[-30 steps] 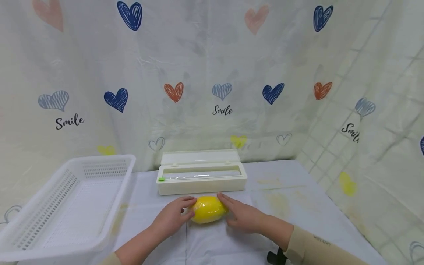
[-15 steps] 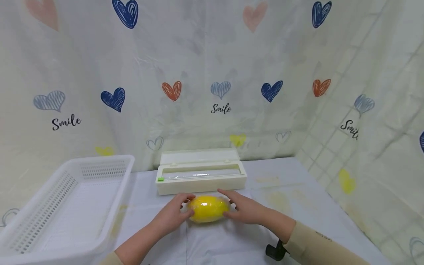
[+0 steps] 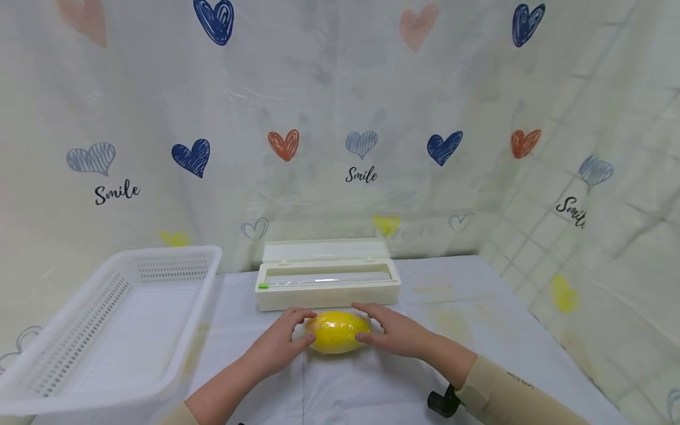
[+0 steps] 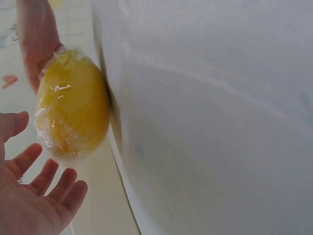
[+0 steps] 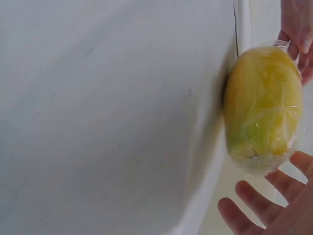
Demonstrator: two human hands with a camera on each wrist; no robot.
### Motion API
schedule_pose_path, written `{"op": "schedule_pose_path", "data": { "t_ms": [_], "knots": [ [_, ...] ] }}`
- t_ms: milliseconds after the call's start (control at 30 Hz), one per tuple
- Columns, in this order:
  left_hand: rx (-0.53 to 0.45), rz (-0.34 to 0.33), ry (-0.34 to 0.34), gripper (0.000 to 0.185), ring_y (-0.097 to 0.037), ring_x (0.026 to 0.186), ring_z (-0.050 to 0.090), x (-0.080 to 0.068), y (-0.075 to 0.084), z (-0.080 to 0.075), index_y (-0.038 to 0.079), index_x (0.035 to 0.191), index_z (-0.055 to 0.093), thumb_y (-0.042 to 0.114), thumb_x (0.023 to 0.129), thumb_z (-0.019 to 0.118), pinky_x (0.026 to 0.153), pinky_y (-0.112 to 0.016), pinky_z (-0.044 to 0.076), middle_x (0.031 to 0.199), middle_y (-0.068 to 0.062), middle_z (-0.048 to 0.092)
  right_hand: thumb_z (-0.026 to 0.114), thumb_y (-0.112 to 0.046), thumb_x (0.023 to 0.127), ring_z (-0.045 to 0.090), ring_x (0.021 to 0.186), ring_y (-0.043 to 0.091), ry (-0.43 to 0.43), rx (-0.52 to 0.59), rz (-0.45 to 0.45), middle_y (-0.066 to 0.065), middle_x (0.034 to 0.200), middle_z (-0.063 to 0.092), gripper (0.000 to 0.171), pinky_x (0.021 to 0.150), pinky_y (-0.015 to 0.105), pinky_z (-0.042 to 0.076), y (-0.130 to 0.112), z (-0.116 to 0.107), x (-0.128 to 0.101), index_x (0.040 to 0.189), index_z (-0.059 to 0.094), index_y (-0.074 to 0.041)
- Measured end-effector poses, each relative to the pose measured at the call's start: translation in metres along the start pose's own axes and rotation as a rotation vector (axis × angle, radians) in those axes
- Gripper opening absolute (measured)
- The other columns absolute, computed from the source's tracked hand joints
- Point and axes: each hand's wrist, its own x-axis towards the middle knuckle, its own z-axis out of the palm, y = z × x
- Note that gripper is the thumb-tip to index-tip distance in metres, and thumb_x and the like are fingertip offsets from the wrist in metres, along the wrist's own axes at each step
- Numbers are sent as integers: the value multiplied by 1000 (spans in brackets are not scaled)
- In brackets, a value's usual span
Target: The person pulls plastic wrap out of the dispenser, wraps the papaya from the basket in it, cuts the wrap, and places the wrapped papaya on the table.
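Observation:
A yellow oval fruit (image 3: 338, 332) wrapped in clear cling film lies on the white cloth in front of the wrap box. At its left end is my left hand (image 3: 276, 345), fingers spread and loosely bent, thumb near the film. My right hand (image 3: 398, 332) stands at the other end with its thumb low by the fruit and its fingers reaching over the far side. Seen from the left wrist, the fruit (image 4: 73, 105) has loose film bunched at both ends, and the left fingers (image 4: 63, 191) are spread apart. The right wrist view shows a greenish patch on the fruit (image 5: 264, 103).
Behind the fruit stands a white cling film box (image 3: 329, 298), its lid raised and a roll inside. A white perforated basket (image 3: 183, 348) sits to the left. Heart-printed sheeting (image 3: 319, 88) hangs behind. A black object (image 3: 443, 402) lies by the right sleeve.
My right hand has shifted slightly right and away from me, its thumb now showing at the fruit's front. The left hand stays nearly in place. The fruit looked blurred half a second ago.

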Motion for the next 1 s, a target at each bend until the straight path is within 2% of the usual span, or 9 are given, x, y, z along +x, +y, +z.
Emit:
{"op": "schedule_pose_path", "data": {
  "t_ms": [200,333,433,533,633,700,800,900,1000],
  "knots": [
    [2,-11,13,46,-28,128,49,-7,2,-2,25,136,53,42,95,64,103,-55,43,141,-3,48,54,-60,94,39,140,29,77,-49,-61,-2,153,42,67,110,58,33,1,-1,-7,152,41,-28],
    [77,21,44,56,-27,138,40,-19,1,-7,28,143,48,52,95,60,108,-56,37,149,2,41,54,-56,97,37,141,27,161,-117,-150,-4,155,40,62,111,57,33,2,-2,-21,151,42,-27],
    [198,90,69,64,-24,143,33,-31,-1,-14,34,150,40,58,94,57,111,-54,33,156,8,34,55,-53,97,38,141,28,236,-231,-236,-3,156,38,61,109,58,35,4,-4,-35,151,43,-28],
    [367,210,100,69,-25,147,25,-43,-5,-21,36,154,33,59,94,56,115,-54,27,161,11,26,56,-55,96,34,143,29,286,-374,-296,-3,160,32,64,108,58,36,8,-7,-50,153,38,-32],
    [551,332,143,73,-27,150,19,-54,-9,-27,35,156,30,62,93,55,118,-52,19,163,9,22,56,-58,94,28,146,30,307,-504,-328,-3,163,24,72,111,55,31,12,-10,-65,156,30,-34],
    [653,389,172,74,-28,150,18,-59,-12,-29,35,156,30,65,92,53,118,-51,15,163,7,23,56,-61,93,25,147,31,323,-584,-344,-3,164,20,75,114,53,25,15,-13,-73,157,27,-35],
    [742,427,192,76,-28,150,18,-64,-14,-31,34,156,30,70,91,49,118,-51,12,162,5,26,59,-64,89,24,147,33,356,-668,-366,-2,164,20,80,118,49,14,20,-17,-83,156,29,-33],
    [776,437,195,76,-28,150,18,-66,-17,-31,35,156,30,70,91,48,119,-50,9,162,5,27,58,-67,88,25,146,35,381,-732,-379,0,164,22,81,120,45,4,24,-21,-89,156,31,-32],
    [784,454,205,77,-30,149,19,-68,-18,-31,34,155,31,68,90,54,119,-50,8,161,3,29,55,-70,88,25,146,35,386,-764,-378,-1,164,21,81,121,46,3,27,-22,-92,155,32,-32]
  ]
}}
